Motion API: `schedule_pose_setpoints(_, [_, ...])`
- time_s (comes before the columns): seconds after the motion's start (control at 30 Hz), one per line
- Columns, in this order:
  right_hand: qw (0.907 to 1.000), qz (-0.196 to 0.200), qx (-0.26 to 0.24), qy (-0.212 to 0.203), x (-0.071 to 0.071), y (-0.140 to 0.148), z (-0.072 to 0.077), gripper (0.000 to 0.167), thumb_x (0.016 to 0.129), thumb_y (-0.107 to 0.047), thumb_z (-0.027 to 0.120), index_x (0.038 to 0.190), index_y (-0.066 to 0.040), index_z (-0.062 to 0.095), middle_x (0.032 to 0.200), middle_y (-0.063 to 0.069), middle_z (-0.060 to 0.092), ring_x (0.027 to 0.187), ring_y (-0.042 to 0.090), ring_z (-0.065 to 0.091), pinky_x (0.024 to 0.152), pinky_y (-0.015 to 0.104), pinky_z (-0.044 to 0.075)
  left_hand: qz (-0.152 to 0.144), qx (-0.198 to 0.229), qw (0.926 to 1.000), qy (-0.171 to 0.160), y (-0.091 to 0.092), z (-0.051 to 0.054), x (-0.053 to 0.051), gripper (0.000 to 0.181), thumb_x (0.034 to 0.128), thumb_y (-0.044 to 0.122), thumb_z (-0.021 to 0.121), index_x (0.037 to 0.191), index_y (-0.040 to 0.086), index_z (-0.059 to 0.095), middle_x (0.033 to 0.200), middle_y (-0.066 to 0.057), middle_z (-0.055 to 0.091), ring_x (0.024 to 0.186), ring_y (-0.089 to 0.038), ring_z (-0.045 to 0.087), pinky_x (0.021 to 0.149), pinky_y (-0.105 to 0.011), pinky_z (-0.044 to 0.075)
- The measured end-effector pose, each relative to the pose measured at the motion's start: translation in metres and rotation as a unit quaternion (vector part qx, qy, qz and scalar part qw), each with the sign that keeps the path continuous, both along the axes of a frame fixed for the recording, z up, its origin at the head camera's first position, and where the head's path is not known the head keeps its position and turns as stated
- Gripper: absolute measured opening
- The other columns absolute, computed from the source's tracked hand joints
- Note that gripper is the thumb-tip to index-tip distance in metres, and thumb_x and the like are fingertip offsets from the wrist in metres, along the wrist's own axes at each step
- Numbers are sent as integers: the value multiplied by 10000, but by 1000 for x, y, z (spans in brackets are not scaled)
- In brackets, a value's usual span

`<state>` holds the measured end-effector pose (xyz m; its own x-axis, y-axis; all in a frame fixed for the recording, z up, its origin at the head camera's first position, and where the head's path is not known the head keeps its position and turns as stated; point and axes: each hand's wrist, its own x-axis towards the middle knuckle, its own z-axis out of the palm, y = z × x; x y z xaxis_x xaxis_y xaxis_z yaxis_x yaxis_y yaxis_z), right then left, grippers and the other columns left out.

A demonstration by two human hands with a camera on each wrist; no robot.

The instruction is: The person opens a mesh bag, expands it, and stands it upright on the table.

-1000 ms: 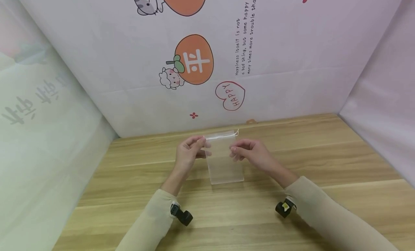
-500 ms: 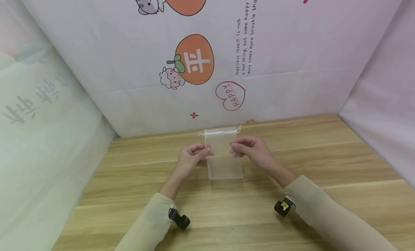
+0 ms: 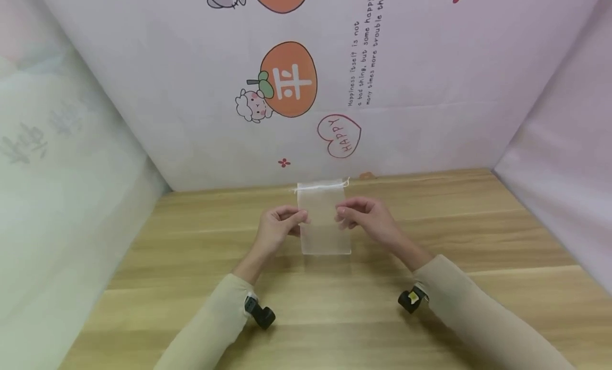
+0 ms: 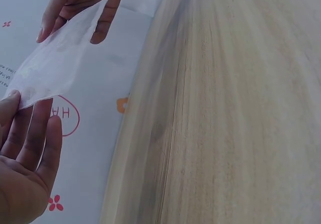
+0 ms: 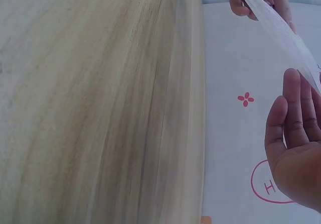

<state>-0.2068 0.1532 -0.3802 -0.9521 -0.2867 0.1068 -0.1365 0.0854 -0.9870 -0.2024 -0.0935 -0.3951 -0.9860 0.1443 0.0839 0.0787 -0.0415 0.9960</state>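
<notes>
A translucent white drawstring bag (image 3: pixel 324 237) is held upright above the table, its white cord across the upper end. The left hand (image 3: pixel 279 227) pinches its left edge between thumb and fingers; the right hand (image 3: pixel 370 221) pinches the right edge. In the left wrist view the bag (image 4: pixel 60 58) spans both hands, with the left hand (image 4: pixel 27 158) at the lower left, thumb in front and fingers behind. From the right wrist the bag (image 5: pixel 281 30) appears nearly edge-on, the right hand (image 5: pixel 301 138) below it, its pinch partly cut off by the frame.
The wood-grain table (image 3: pixel 306 317) lies under both arms. Behind it rises a white printed cloth (image 3: pixel 421 125) with orange drawings and a red heart. Further pale cloths hang at the left (image 3: pixel 71 146) and right (image 3: pixel 564 146). Each sleeve carries a black wrist camera.
Over the last second the left hand has shifted down the bag's left edge from near its corded end. The bag has risen slightly in view, and the head view has tilted slightly.
</notes>
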Motion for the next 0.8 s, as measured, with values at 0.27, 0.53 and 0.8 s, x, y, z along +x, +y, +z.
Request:
schedule_pose_setpoints(0.27, [9988, 213, 328, 291, -5, 5, 5, 224, 966, -128, 694, 1138, 16, 695, 954, 139, 741, 807, 215, 712, 724, 330, 587, 112, 456, 9988, 163, 3, 7, -11, 193, 914, 134, 757, 1015, -26, 721, 889, -103, 757, 648, -211, 728, 690, -374, 614])
schedule_pose_setpoints(0.53, [9975, 347, 547, 284, 4, 4, 4, 212, 950, -151, 718, 1106, -8, 709, 916, 119, 738, 818, 218, 702, 718, 331, 583, 224, 584, 9976, 281, 0, 6, -11, 192, 915, 144, 757, 1013, -18, 728, 887, -105, 757, 636, -211, 725, 676, -376, 615])
schedule_pose_setpoints(0.8, [9973, 411, 558, 246, 9, 3, -4, 222, 961, -112, 692, 1115, 47, 702, 903, 119, 735, 766, 153, 665, 704, 301, 572, 289, 632, 9974, 211, -4, 2, -5, 193, 919, 158, 756, 1003, -14, 733, 874, -102, 757, 620, -202, 719, 669, -363, 614])
